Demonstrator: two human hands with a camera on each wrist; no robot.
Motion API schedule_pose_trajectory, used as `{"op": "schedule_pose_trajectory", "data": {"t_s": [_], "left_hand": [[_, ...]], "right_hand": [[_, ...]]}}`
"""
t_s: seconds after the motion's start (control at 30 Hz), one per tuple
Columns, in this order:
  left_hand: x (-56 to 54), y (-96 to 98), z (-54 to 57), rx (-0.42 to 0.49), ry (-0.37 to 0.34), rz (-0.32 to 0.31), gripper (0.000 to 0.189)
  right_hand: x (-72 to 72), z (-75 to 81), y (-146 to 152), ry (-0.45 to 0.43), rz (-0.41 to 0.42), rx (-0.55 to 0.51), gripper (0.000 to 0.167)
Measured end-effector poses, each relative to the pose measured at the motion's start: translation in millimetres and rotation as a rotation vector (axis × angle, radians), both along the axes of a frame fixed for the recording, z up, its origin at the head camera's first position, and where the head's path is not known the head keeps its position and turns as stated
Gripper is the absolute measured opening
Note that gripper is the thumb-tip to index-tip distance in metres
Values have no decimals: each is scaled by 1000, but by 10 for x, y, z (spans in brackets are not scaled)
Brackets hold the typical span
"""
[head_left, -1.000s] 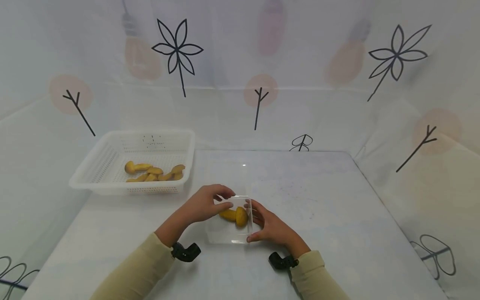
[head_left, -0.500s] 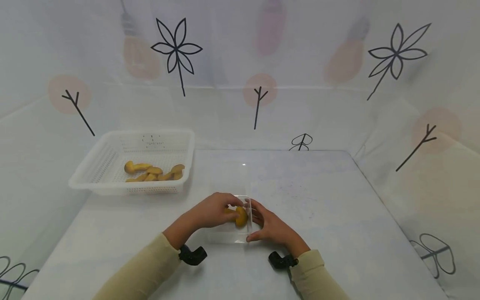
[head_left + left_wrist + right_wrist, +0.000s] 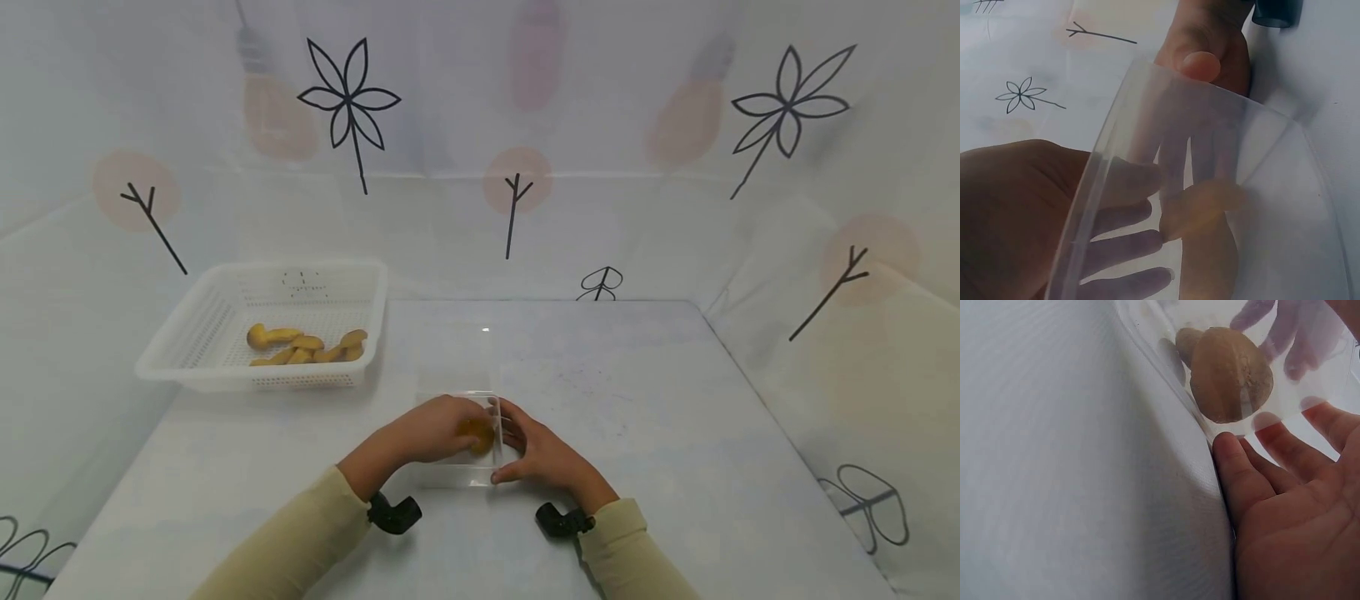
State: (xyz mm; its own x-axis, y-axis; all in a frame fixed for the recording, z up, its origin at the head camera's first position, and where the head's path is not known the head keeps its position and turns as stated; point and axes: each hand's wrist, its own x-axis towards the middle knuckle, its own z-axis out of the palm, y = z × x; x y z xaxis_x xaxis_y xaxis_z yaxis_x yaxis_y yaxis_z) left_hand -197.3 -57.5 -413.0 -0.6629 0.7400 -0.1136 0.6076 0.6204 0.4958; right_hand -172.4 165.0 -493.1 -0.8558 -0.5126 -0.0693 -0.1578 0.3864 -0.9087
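Observation:
A clear plastic box (image 3: 461, 475) sits in the middle of the table, holding a yellow mushroom (image 3: 482, 435) with a rounded cap. My left hand (image 3: 442, 429) reaches into the box from above. Through the wall in the left wrist view, its fingers (image 3: 1129, 244) look straight beside the mushroom (image 3: 1207, 209); whether they touch it is unclear. My right hand (image 3: 543, 450) steadies the box's right end, thumb at the near corner. In the right wrist view its extended fingers (image 3: 1297, 453) press the wall from outside, close to the mushroom cap (image 3: 1232, 375).
A white perforated basket (image 3: 195, 354) at the back left holds several more yellow mushrooms (image 3: 300, 342). Behind the box lies a flat clear plastic piece (image 3: 457, 354), perhaps its lid. A printed white sheet (image 3: 442, 225) surrounds the table (image 3: 637, 400) at the back and sides.
My left hand has moved right and down into the box, now covering the mushroom's stem and part of its cap. The right hand stays at the box's right end.

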Motion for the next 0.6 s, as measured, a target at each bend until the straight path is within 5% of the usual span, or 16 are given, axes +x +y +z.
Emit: {"op": "schedule_pose_trajectory", "data": {"t_s": [0.4, 0.6], "left_hand": [[16, 64, -3, -79, 97, -13, 38], [-1, 101, -18, -96, 103, -18, 24]], "right_hand": [[-7, 13, 4, -2, -4, 7, 110], [-9, 15, 1, 5, -3, 0, 112]]}}
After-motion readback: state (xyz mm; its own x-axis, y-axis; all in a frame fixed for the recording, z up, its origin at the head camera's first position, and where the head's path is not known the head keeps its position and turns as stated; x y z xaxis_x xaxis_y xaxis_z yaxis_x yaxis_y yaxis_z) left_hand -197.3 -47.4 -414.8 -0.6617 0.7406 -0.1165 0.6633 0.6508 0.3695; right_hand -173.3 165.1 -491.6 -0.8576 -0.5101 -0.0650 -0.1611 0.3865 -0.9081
